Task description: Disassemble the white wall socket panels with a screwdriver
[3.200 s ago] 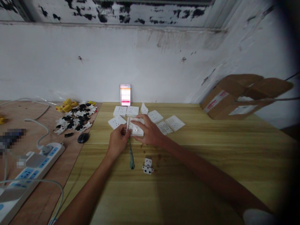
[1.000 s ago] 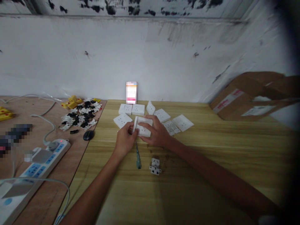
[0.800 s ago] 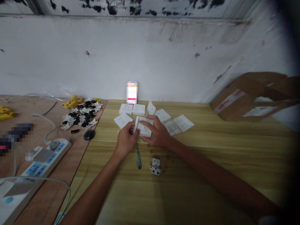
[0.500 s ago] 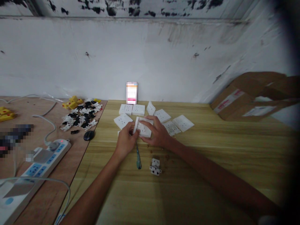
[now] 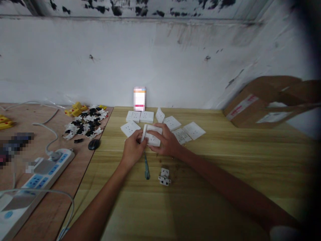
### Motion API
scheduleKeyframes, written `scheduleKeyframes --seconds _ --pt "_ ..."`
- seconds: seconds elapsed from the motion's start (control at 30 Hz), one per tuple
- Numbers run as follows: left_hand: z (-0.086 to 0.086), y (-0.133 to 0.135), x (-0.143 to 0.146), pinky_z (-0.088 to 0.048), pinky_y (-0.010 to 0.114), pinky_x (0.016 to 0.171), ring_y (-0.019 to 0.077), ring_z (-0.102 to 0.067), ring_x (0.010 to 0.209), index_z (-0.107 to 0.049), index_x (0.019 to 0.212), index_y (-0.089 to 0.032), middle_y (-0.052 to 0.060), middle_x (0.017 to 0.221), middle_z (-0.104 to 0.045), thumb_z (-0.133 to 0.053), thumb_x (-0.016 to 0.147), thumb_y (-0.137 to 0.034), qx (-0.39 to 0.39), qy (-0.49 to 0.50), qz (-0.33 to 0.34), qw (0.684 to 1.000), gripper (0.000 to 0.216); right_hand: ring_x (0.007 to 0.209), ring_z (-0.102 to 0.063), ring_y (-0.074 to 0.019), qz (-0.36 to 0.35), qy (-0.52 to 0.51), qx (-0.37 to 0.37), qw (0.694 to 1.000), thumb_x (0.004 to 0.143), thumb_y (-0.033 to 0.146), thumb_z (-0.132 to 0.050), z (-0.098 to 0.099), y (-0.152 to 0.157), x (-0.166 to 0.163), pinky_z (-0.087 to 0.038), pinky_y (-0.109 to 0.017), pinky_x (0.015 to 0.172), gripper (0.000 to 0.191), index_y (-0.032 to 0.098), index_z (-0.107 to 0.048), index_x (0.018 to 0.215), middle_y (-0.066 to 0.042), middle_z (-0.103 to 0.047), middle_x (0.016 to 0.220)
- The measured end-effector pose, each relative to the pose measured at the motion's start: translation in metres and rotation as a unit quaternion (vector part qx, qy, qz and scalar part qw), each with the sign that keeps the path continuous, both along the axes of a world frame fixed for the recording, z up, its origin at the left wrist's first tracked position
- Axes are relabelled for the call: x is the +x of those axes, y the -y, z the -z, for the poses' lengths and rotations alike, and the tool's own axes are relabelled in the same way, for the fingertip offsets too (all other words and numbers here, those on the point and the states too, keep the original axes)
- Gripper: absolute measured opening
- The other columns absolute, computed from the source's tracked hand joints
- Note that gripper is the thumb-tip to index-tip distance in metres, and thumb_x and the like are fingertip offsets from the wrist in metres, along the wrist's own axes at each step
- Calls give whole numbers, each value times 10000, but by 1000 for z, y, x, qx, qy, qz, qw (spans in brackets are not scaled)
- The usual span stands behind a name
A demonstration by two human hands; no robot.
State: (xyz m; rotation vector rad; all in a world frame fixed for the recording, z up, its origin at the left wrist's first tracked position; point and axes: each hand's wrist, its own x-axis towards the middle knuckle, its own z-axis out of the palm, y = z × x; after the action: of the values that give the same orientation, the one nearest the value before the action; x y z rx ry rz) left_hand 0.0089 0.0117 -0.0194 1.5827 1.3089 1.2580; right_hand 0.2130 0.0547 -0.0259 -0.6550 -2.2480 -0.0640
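Between my two hands is a white wall socket (image 5: 153,136), held tilted above the table. My left hand (image 5: 134,144) pinches its left edge; the fingertips behind it are hidden. My right hand (image 5: 167,140) grips the other side, with fingers over the top and front. Below my left hand lies a screwdriver (image 5: 146,170) with a greenish handle, its upper end hidden near the hand. To its right sits a small white socket insert (image 5: 165,176) with black parts. Around the held piece lie several white socket plates, among them one at the left (image 5: 130,129) and one at the right (image 5: 194,130).
A phone (image 5: 139,98) with a lit screen leans on the wall. At the left are a power strip (image 5: 50,177) with cables, a black mouse (image 5: 94,144), a heap of black and white parts (image 5: 86,122) and yellow pieces (image 5: 76,109). A cardboard box (image 5: 265,100) stands at the right.
The whole view has shifted slightly, so everything appears a little further left. Both hands keep their hold on the wall socket, with barely any change in the grip.
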Motion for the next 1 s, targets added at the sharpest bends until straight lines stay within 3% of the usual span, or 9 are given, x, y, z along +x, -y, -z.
scheduleKeyframes --seconds 0.2,0.37,0.67,1.0 --pt "-1 1 0 -520 305 742 202 -691 790 -656 1198 -181 41 905 -760 -670 904 -291 7 -2 14 1000 315 1313 -524 -356 5 -5 -2 1000 837 382 -808 -1 1 1 -585 -579 993 675 264 -523 1438 -164 -435 1445" --pt "-2 0 0 -506 287 739 184 -660 825 -672 1161 -190 49 1021 -743 -696 872 -286 15 18 14 1000 305 1318 -522 -357 3 -12 1 1000 831 376 -817 1 1 1 -586 -574 986 694 269 -512 1445 -162 -442 1449" --pt "1 -1 -2 -483 273 686 163 -606 709 -670 1199 -184 12 857 -717 -723 850 -290 -12 29 18 999 368 1330 -517 -362 11 -7 1 1000 823 378 -831 1 2 1 -586 -585 991 723 292 -505 1463 -151 -450 1459" --pt "-1 0 -2 -473 264 677 158 -575 706 -674 1197 -193 3 844 -702 -727 825 -263 -5 27 15 1000 382 1312 -524 -356 22 -8 3 1000 828 404 -825 3 3 1 -593 -574 983 706 300 -511 1452 -147 -453 1440"
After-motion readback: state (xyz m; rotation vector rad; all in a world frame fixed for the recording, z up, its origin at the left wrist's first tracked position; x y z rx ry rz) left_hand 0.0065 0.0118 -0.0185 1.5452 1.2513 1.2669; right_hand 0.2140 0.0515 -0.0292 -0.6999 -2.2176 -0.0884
